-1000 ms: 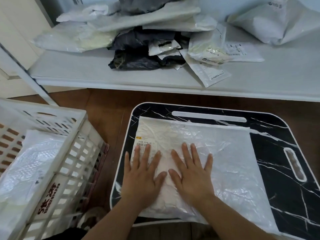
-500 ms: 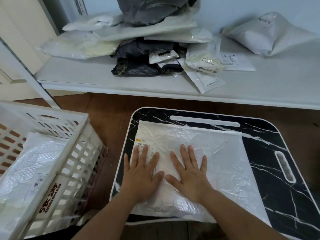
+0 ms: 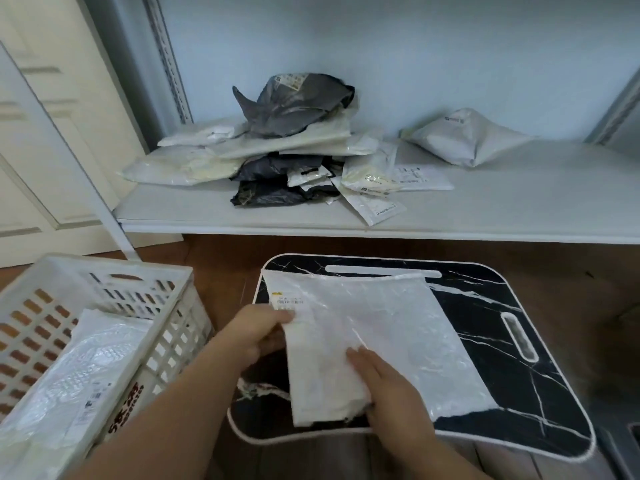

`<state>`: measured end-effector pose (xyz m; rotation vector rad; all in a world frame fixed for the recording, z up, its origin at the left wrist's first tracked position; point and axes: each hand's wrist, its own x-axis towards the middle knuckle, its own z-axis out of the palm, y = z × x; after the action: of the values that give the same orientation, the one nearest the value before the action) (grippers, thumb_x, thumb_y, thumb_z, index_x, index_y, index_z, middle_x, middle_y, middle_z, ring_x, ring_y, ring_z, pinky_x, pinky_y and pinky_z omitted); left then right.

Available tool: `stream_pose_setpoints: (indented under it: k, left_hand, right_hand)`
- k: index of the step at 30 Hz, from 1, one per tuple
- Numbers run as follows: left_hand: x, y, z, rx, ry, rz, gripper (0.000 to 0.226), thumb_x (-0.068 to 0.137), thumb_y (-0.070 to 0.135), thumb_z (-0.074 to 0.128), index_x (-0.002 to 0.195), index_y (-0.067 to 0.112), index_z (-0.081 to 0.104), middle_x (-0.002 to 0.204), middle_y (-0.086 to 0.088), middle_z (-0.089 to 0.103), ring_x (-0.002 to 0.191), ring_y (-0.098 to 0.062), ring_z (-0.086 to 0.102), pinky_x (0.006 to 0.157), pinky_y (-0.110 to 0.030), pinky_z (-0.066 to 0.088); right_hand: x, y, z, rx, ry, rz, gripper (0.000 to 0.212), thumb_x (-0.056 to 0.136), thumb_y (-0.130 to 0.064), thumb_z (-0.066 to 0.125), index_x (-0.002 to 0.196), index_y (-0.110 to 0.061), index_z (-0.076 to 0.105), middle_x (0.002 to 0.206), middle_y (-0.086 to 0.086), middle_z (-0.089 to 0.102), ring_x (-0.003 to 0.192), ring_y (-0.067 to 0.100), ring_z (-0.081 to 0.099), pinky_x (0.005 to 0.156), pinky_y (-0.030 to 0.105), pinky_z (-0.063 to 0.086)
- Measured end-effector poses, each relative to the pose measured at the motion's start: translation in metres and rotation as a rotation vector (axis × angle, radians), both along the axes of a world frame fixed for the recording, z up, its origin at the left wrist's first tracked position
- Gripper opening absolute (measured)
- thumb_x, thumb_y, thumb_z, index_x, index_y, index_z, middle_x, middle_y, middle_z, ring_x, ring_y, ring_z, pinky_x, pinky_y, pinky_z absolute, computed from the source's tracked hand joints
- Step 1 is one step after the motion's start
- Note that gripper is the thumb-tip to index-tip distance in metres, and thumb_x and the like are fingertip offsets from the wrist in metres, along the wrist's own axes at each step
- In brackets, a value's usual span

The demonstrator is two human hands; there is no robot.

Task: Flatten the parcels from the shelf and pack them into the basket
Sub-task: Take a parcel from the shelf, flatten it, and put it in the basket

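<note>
Item one: the white parcel [image 3: 374, 341] we are working on, lying on the black marbled lap tray [image 3: 519, 358] in front of us, its near-left part lifted off the surface. Our left hand [image 3: 256, 332] grips the parcel's left edge, fingers curled under it just below the shipping label [image 3: 289, 301]. Our right hand [image 3: 384, 382] holds the near part of the parcel, fingers lying on top and the thumb hidden, so how firmly it holds we cannot tell.

Item two: the white slatted basket [image 3: 114, 271] to the left of the tray, apart from it, with a white parcel already in the basket [image 3: 79, 375] lying flat inside.

Item three: the white shelf [image 3: 519, 206] beyond the tray, bearing a heap of parcels [image 3: 277, 157], white, cream and dark grey, piled one over another; a crumpled grey bag [image 3: 294, 105] tops it. A puffy white parcel [image 3: 467, 133] sits by itself further right.

Item four: a white shelf post [image 3: 69, 161] slanting down between basket and shelf; a cream panelled door [image 3: 45, 109] at far left; brown wooden floor [image 3: 221, 258] between shelf, basket and tray
</note>
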<state>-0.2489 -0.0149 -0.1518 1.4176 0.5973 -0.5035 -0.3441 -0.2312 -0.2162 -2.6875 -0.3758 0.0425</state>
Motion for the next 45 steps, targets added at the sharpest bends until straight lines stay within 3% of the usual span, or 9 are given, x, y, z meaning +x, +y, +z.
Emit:
stream_pose_setpoints:
  k: [3, 7, 13, 18, 22, 25, 30, 39, 45]
  left_hand:
    - [0.006, -0.010, 0.047, -0.220, -0.110, 0.090, 0.012, 0.095, 0.012, 0.056, 0.100, 0.002, 0.062, 0.083, -0.015, 0.072, 0.072, -0.022, 0.068, 0.064, -0.031, 0.057]
    - [0.006, -0.017, 0.082, -0.126, -0.325, 0.039, 0.035, 0.098, 0.036, 0.050, 0.126, 0.016, 0.053, 0.114, -0.007, 0.066, 0.100, -0.020, 0.063, 0.077, -0.029, 0.051]
    - [-0.014, -0.011, 0.097, 0.079, -0.547, -0.265, 0.107, 0.068, 0.047, 0.082, 0.152, 0.032, 0.017, 0.143, 0.013, 0.030, 0.134, -0.014, 0.035, 0.102, -0.032, 0.037]
    - [-0.021, 0.009, 0.105, 0.261, -0.568, -0.344, 0.143, 0.038, 0.074, 0.080, 0.150, 0.040, -0.001, 0.161, 0.004, 0.002, 0.147, -0.014, 0.008, 0.119, -0.045, 0.018]
    - [-0.033, 0.004, 0.120, 0.082, -0.547, -0.448, 0.134, 0.047, 0.063, 0.084, 0.147, 0.049, -0.004, 0.148, 0.017, 0.023, 0.139, -0.016, 0.031, 0.109, -0.046, 0.037]
    - [-0.028, 0.018, 0.134, -0.103, -0.618, -0.175, 0.104, 0.057, 0.038, 0.089, 0.144, 0.030, 0.032, 0.132, 0.004, 0.057, 0.119, -0.021, 0.057, 0.094, -0.044, 0.051]
    - [-0.012, 0.112, 0.135, -0.117, -0.579, 0.254, 0.040, 0.079, -0.014, 0.057, 0.114, 0.003, 0.061, 0.093, -0.017, 0.069, 0.082, -0.031, 0.068, 0.073, -0.041, 0.057]
    - [-0.047, 0.307, 0.037, -0.321, -0.385, 0.844, 0.018, 0.099, 0.011, 0.048, 0.113, 0.005, 0.058, 0.090, -0.009, 0.070, 0.074, -0.020, 0.067, 0.068, -0.036, 0.054]
    - [-0.050, 0.344, -0.075, -0.334, -0.051, 1.011, 0.028, 0.097, 0.008, 0.050, 0.124, 0.002, 0.055, 0.101, -0.018, 0.065, 0.081, -0.030, 0.062, 0.058, -0.046, 0.056]
  right_hand:
    - [0.009, -0.007, 0.042, 0.411, -0.058, -0.253, 0.064, 0.081, 0.011, 0.052, 0.129, -0.031, 0.055, 0.133, -0.015, 0.054, 0.120, 0.006, 0.050, 0.106, 0.012, 0.032]
    - [0.034, -0.020, 0.108, 1.099, -0.003, -0.476, 0.023, 0.090, -0.012, 0.065, 0.108, -0.027, 0.063, 0.101, -0.006, 0.072, 0.097, 0.015, 0.066, 0.087, 0.032, 0.051]
    - [0.044, -0.030, 0.160, 1.636, 0.345, -0.392, 0.037, 0.090, -0.022, 0.063, 0.124, -0.011, 0.059, 0.117, 0.015, 0.068, 0.105, 0.034, 0.066, 0.094, 0.050, 0.050]
    - [0.056, 0.003, 0.184, 1.513, 0.285, -0.342, 0.031, 0.090, -0.019, 0.063, 0.120, -0.008, 0.061, 0.107, 0.014, 0.072, 0.097, 0.032, 0.070, 0.088, 0.049, 0.053]
    - [0.065, 0.069, 0.203, 1.529, 0.354, -0.203, 0.040, 0.093, -0.037, 0.055, 0.123, -0.011, 0.061, 0.111, 0.013, 0.071, 0.102, 0.030, 0.068, 0.087, 0.044, 0.055]
    - [0.068, 0.123, 0.216, 1.466, 0.554, -0.044, 0.072, 0.086, -0.064, 0.037, 0.123, -0.009, 0.063, 0.116, 0.015, 0.068, 0.110, 0.027, 0.065, 0.097, 0.041, 0.049]
    - [0.088, 0.180, 0.216, 1.278, 0.514, 0.027, 0.062, 0.099, -0.052, 0.029, 0.114, -0.004, 0.065, 0.115, 0.009, 0.069, 0.109, 0.015, 0.063, 0.100, 0.032, 0.047]
    - [0.116, 0.272, 0.154, 0.580, 0.449, 0.074, 0.031, 0.092, -0.052, 0.052, 0.104, -0.026, 0.066, 0.111, -0.010, 0.062, 0.110, 0.011, 0.056, 0.096, 0.026, 0.039]
    - [0.124, 0.331, 0.086, 0.143, 0.428, 0.368, 0.059, 0.091, -0.059, 0.049, 0.143, -0.030, 0.042, 0.150, -0.012, 0.038, 0.139, 0.007, 0.031, 0.115, 0.027, 0.022]
